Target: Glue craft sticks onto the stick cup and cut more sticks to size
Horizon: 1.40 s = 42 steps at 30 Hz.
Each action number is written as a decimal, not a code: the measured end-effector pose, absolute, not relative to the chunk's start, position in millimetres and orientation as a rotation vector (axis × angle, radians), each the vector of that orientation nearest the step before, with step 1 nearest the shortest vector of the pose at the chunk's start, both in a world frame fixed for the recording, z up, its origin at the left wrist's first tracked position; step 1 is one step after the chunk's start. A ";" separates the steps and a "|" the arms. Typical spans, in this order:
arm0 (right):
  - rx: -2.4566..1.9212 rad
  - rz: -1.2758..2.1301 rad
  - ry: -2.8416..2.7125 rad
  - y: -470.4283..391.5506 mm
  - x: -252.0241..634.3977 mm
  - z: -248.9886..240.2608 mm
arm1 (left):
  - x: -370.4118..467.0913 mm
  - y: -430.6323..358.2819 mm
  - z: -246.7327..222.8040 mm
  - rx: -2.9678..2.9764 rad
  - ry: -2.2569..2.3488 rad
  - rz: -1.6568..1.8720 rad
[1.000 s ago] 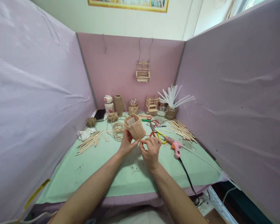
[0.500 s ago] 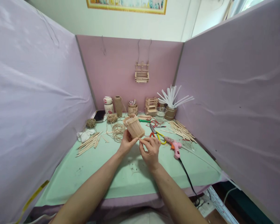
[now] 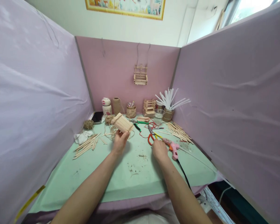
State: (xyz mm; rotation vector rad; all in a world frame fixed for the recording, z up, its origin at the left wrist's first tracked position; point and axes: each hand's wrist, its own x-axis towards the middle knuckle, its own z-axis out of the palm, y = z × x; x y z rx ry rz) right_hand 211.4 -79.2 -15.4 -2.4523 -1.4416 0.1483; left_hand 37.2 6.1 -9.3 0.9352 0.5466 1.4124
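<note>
1. Gripping the stick-sided cup (image 3: 123,123) toward eleven o'clock from the middle of the table (image 3: 130,186), the left hand (image 3: 120,143) has thumb and fingers closed around its lower end. The cup appears lifted over the surface.
2. The cup slants, one end toward ten o'clock, the other toward four, its side wall facing the wearer. The low grip probably serves to leave most of the wall and the far braided band uncovered. The mouth does not show.
3. At three o'clock, the right hand (image 3: 160,149) is curled, back toward the camera, at the handles of the scissors (image 3: 150,130). Its fingertips are hidden, so whether it grasps anything cannot be told.
4. The scissors' blades point toward eleven o'clock, with a red loop nearer the wearer, a placement that likely suits an easy reach.
5. Just beside that hand, farther toward three, lies the pink glue gun (image 3: 174,149). Its grip turns toward five o'clock, presumably for the right side, and its black cord trails the same way, well apart from the cup.
6. Loose wooden sticks (image 3: 86,145) fan out at nine o'clock; a second stick pile (image 3: 178,132) spreads at two, perhaps to serve both sides.
7. Toward eleven, the twine spool (image 3: 117,105) stands upright near the back panel, seemingly to leave working room.
</note>
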 end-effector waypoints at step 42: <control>-2.643 0.150 -1.021 -120.3 275.6 -2.4 | 32.2 13.9 -11.8 0.896 0.550 1.365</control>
